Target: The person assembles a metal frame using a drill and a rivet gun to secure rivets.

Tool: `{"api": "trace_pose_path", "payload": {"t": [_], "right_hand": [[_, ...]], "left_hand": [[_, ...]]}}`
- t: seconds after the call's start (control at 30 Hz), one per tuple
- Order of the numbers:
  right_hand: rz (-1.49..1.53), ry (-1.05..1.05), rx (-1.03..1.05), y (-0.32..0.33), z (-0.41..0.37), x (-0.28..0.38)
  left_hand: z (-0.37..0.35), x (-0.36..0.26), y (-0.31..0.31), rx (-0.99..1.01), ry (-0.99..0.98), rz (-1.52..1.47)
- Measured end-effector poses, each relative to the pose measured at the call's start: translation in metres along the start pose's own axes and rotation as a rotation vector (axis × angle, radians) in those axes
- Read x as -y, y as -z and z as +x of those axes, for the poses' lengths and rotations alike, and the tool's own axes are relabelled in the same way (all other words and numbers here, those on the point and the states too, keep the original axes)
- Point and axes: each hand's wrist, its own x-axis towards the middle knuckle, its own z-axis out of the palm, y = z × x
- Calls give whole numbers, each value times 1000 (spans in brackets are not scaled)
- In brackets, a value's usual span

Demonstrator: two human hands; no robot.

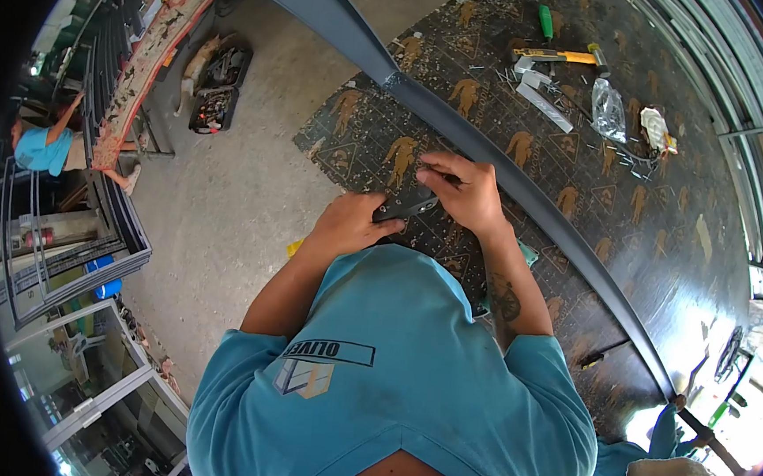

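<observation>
My left hand [350, 224] is closed round one end of a small dark metal piece [410, 208], close in front of my chest. My right hand [466, 189] is at the other end of that piece, with thumb and index finger pinched together; what lies between them is too small to make out. Just beyond my hands a long dark grey metal profile [460, 130] runs diagonally over the patterned dark tabletop [526, 191].
A hammer [558, 56], a green-handled tool [546, 22], a plastic bag [609, 111] and scattered screws lie on the tabletop's far part. A co-worker [43, 148] is at the left bench. Another person [664, 435] touches the profile's lower right end. An open toolbox [218, 89] rests on the floor.
</observation>
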Motion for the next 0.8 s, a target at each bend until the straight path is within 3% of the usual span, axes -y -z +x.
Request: {"api": "trace_pose_path", "payload": {"t": [0.03, 0.1, 0.13, 0.2, 0.33, 0.4, 0.43, 0.5, 0.57, 0.63, 0.67, 0.7, 0.77, 0.8], "right_hand": [[1, 3, 8, 5, 1, 1], [-103, 26, 261, 15, 4, 3], [-103, 25, 260, 17, 4, 2], [-72, 229, 236, 20, 4, -1], [22, 133, 228, 17, -16, -26], [313, -108, 25, 2, -36, -41], [314, -109, 21, -10, -44, -39], [899, -294, 156, -40, -56, -35], [798, -252, 106, -63, -64, -41], [699, -209, 49, -60, -67, -54], [528, -242, 133, -46, -65, -66], [356, -271, 218, -39, -61, -67], [302, -233, 133, -49, -56, -62], [407, -184, 42, -58, -48, -49]], "left_hand": [[-3, 0, 0, 11, 9, -1], [-7, 0, -3, 12, 15, -3], [-8, 0, -5, 21, 13, 1], [-10, 1, -8, -24, -9, 1], [-1, -10, 3, -26, 33, 3], [6, -21, 10, -110, -1, -94], [10, -27, 13, -193, -35, -191], [21, -41, 11, -273, -96, -233], [25, -49, 15, -342, -155, -281], [27, -54, 34, -162, -153, -110], [28, -58, 42, -146, -157, -104], [31, -62, 50, -34, -59, -59], [43, -60, 48, 88, 31, -6], [51, -54, 33, -148, -107, -48]]}}
